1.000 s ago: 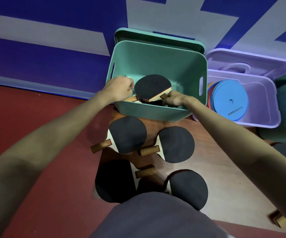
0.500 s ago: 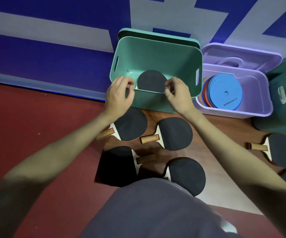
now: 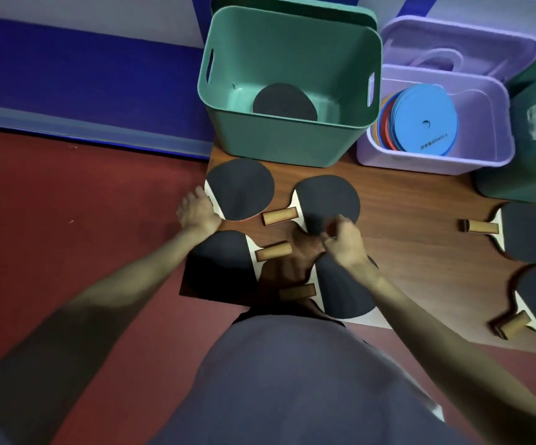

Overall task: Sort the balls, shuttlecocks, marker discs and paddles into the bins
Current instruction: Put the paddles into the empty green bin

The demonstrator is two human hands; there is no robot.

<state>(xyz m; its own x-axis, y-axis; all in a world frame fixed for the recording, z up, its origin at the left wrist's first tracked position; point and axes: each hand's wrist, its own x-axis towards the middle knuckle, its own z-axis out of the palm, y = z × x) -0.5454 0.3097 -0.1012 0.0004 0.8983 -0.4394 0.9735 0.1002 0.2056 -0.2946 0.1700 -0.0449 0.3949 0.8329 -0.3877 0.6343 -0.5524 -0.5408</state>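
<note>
Dim, soft-focused wide-angle view, edges bowed, arms shadowed and slightly blurred.

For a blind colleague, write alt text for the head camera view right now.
Both hands reach down to black paddles on the floor: left hand at the far-left paddle, right hand over another paddle. Behind stand a green bin holding one paddle and a purple bin of marker discs.

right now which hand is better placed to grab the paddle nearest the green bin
Left. The left hand is at the handle end of that paddle, beside the green bin. The right hand hovers over the next paddle instead.
</note>
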